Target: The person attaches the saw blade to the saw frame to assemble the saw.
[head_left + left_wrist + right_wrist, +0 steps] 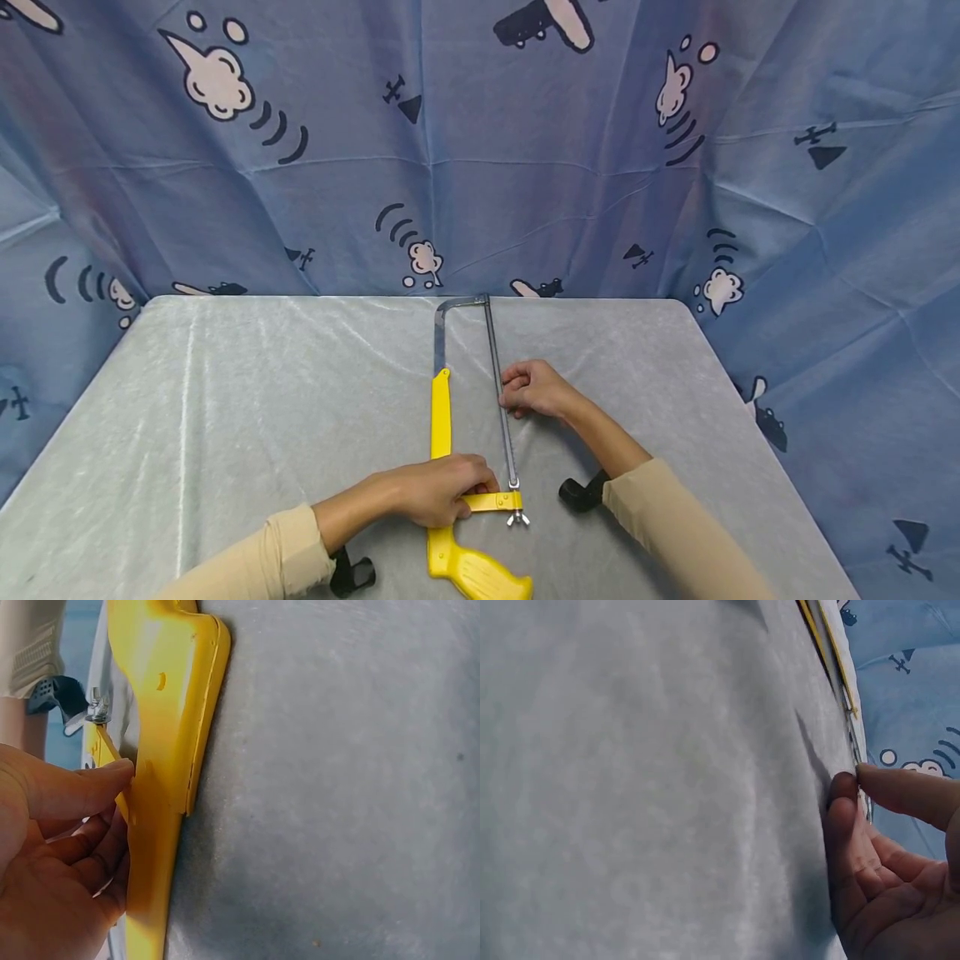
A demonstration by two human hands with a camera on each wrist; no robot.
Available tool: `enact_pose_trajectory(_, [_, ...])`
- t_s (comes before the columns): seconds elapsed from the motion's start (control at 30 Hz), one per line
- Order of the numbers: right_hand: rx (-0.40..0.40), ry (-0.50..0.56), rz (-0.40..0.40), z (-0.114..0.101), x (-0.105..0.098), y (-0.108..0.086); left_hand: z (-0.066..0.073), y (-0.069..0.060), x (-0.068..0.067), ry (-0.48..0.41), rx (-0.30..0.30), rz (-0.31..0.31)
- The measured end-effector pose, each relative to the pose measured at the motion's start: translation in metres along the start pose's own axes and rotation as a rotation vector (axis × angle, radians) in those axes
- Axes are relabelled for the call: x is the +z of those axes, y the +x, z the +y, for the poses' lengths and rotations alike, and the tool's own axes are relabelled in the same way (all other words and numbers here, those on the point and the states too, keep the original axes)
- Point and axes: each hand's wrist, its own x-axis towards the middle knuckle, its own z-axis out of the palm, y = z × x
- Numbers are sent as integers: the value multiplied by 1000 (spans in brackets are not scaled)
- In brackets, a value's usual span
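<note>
A hacksaw with a yellow frame (441,417) lies with its handle (487,575) toward me and its grey metal bow (439,333) at the far end. My left hand (438,489) pinches the yellow crossbar (491,502) between thumb and fingers, beside the wing nut (517,518). In the left wrist view, the thumb presses against the crossbar (124,799) near the handle. The blade (493,350) runs along the right side. Around its middle, my right hand (536,389) pinches it with thumb and fingertips; the right wrist view shows this grip edge-on.
A pale grey cloth (262,417) covers the table under the saw. Behind the table's far edge hangs a blue patterned curtain (480,200). Black wrist-worn devices (352,573) show below both forearms.
</note>
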Motion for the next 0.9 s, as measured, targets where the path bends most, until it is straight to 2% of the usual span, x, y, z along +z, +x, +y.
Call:
enact_pose_trajectory(0.27, [-40,-59,-15,-3,3,-4,1,-1,-1,-2,-10,17])
enact_pose_trajectory(0.57, [-47,-61,-6,-1,4,-9,1,-1,0,2,-5,17])
enact_pose_trajectory(0.77, [-53,-88,26,1,2,-24,0,0,0,-5,7,22])
enact_pose_trajectory(0.9, [-60,-66,-4,3,1,-40,0,0,0,-3,17,28])
